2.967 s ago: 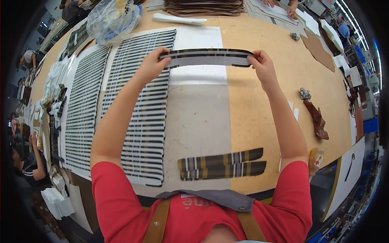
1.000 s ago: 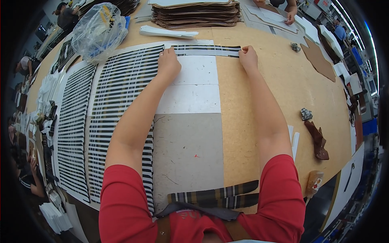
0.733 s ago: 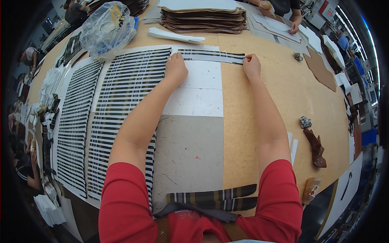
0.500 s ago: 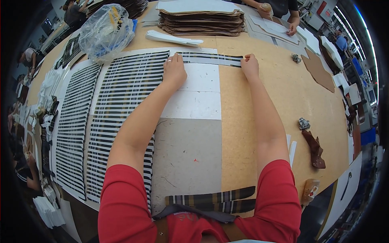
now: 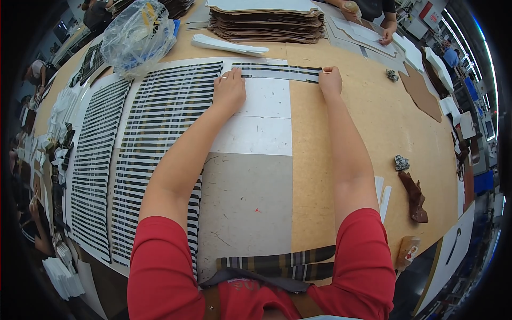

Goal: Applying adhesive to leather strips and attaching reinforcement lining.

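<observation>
A plaid fabric strip [image 5: 282, 72] with a pale band along it is stretched sideways near the far side of the table. Its right end is pinched in my right hand [image 5: 330, 82]. At the other end, my left hand [image 5: 229, 92], with a ring on one finger, has its fingers closed on the strip's left end. Just left of that hand lies a wide column of similar strips [image 5: 165, 112], overlapping in rows. A second, narrower column [image 5: 98, 165] is beside it. Plaid fabric pieces [image 5: 277, 260] lie close to my body.
Beyond the strip are folded white strips [image 5: 229, 45], a stack of brown sheets [image 5: 266, 25] and a clear plastic bag [image 5: 136, 40]. On the right lie a brown scrap [image 5: 414, 197], a grey lump [image 5: 401, 162] and a brown panel [image 5: 420, 92]. Another person's hand [image 5: 386, 37] works at the far right.
My view has shifted slightly. Both hands stay at the strip's ends, and my right hand's fingers have curled more tightly around its end.
</observation>
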The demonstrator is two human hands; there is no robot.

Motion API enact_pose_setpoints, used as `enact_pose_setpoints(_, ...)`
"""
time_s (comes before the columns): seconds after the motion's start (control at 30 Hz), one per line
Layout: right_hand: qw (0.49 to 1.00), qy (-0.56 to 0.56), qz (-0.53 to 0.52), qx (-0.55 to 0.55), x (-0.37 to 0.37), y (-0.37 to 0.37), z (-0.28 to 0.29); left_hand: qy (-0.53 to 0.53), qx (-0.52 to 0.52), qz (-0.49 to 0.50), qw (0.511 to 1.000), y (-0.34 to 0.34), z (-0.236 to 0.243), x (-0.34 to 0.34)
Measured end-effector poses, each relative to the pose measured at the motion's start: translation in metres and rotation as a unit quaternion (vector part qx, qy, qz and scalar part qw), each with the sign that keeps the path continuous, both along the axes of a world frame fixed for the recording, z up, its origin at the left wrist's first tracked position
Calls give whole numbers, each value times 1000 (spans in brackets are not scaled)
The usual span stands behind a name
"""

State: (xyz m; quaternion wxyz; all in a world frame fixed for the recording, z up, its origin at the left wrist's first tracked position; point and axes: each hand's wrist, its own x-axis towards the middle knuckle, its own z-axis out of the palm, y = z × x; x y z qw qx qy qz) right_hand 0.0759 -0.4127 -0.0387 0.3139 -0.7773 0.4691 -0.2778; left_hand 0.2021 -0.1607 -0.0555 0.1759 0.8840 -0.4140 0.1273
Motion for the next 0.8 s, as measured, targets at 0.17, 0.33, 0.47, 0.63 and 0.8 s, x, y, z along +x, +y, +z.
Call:
enact_pose_setpoints(0.17, 1000, 21, -2, -11, -1, 0, 0, 9, -13, -4, 1000, 0, -2, 2)
enact_pose_setpoints(0.33, 998, 37, 26, -40, -1, -6, -4, 24, -42, 4, 999, -1, -2, 2)
enact_pose_setpoints(0.47, 993, 30, 43, -105, -6, -16, -4, 28, -108, -5, 994, 2, 6, 2)
enact_pose_setpoints(0.63, 985, -42, 72, -154, -54, -35, 11, 18, -219, -94, 971, 39, 56, -18)
enact_pose_setpoints(0.8, 996, -12, 71, -51, -111, -48, 50, -48, -159, -51, 985, 166, 93, -23)
